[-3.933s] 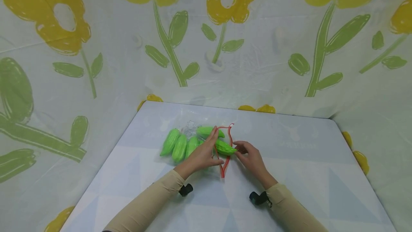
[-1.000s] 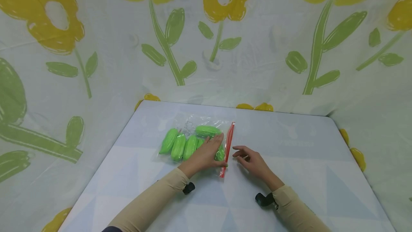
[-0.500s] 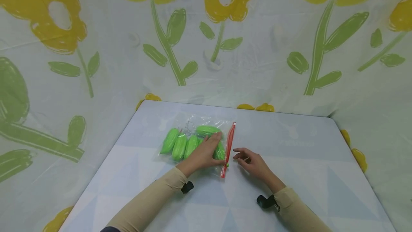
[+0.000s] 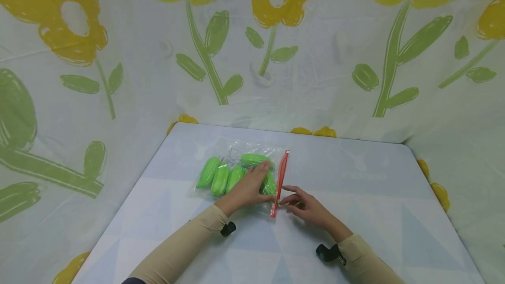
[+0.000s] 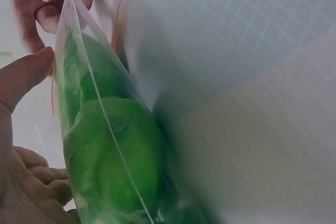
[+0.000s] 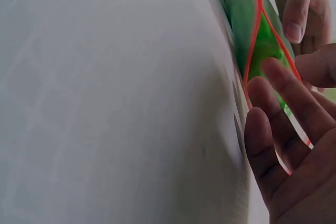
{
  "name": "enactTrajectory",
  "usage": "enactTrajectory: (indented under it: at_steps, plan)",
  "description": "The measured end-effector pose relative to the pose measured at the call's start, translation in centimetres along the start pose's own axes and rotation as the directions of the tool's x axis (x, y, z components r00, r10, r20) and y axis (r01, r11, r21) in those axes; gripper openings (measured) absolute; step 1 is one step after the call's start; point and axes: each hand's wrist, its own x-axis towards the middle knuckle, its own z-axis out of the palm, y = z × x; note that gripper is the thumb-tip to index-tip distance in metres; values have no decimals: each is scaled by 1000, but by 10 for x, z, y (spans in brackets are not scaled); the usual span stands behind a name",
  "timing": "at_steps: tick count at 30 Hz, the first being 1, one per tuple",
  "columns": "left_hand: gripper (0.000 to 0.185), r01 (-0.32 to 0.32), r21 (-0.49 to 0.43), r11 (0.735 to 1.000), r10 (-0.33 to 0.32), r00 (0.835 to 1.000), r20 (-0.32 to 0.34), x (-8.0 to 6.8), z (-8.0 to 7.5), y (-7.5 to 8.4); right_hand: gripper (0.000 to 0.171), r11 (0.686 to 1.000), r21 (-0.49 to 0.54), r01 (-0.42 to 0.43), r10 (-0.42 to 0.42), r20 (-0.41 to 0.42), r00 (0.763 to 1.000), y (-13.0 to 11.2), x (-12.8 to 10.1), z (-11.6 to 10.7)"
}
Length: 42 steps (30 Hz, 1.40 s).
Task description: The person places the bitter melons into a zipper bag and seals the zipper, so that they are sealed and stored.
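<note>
One clear plastic bag (image 4: pixel 236 168) with a red zip strip (image 4: pixel 280 181) along its right-hand edge, lying flat on the pale tabletop (image 4: pixel 375 214) near its middle. Contents: several bright green ribbed toy vegetables (image 4: pixel 219 178), side by side, one lying crosswise at the far end. Left hand (image 4: pixel 248 187): laid palm down over the right part of the bag, fingers straight and pressing on the vegetables through the plastic, thumb stretched toward the near part of the strip. Right hand (image 4: pixel 305 205): just right of the strip, fingertips at its lower half; the right wrist view shows the fingers (image 6: pixel 278 108) lightly bent and touching the strip where it gapes in a narrow slit, green showing inside; whether they pinch it cannot be told. The two hands stand close together, with the strip between them. The left wrist view shows the bag (image 5: pixel 105 129) from its edge, bulging with green, the right hand (image 5: pixel 42 3) at its far end. Both sleeves are beige. Backdrop: a white sheet (image 4: pixel 335 56) printed with large yellow flowers and green stems, hung around the tabletop on all visible sides.
</note>
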Motion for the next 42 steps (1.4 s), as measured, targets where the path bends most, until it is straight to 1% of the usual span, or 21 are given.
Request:
enactTrajectory:
  at_steps: [4, 11, 13, 18, 22, 24, 27, 31, 34, 36, 39, 42]
  plan:
    - [108, 1, -4, 1000, -1, 1000, 12, 1, 0, 0, 61, 999, 31, -24, 23, 17, 1000, -4, 2, 3]
    - [107, -10, 21, 1000, 10, 1000, 11, 2, -2, 2, 69, 999, 50, -19, 17, 34, 999, -6, 4, 5]
    - [106, -7, 19, 1000, 7, 1000, 18, 2, -3, 3, 72, 998, 55, -37, 36, 30, 999, -5, 4, 4]
    - [104, 33, -13, 999, -32, 998, 48, 6, -10, 3, 73, 994, 46, -104, 105, -23, 994, 0, 4, -4]
    - [97, 33, -29, 999, -31, 998, 50, 15, -21, 1, 63, 987, -5, -159, 158, -96, 983, 1, 8, -14]
    - [91, 23, -24, 999, -22, 999, 45, 22, -28, -1, 55, 981, -38, -191, 184, -143, 973, 1, 11, -19]
    - [78, 18, -4, 1000, -18, 999, 47, 37, -38, -5, 46, 968, -60, -242, 225, -211, 951, 1, 18, -26]
    - [61, 39, -3, 999, -38, 996, 78, 64, -49, -9, 38, 942, -72, -328, 293, -297, 909, 2, 32, -35]
    - [52, 48, 7, 999, -48, 992, 118, 87, -54, -10, 35, 924, -66, -377, 336, -334, 881, 6, 47, -42]
    - [47, 50, 26, 998, -53, 988, 143, 100, -54, -11, 34, 918, -54, -393, 352, -348, 869, 8, 58, -46]
    - [42, 55, 51, 997, -63, 983, 175, 119, -49, -13, 35, 914, -24, -406, 370, -365, 854, 12, 73, -52]
    - [39, 69, 61, 996, -79, 979, 186, 134, -44, -18, 36, 908, 10, -419, 390, -384, 837, 12, 86, -56]
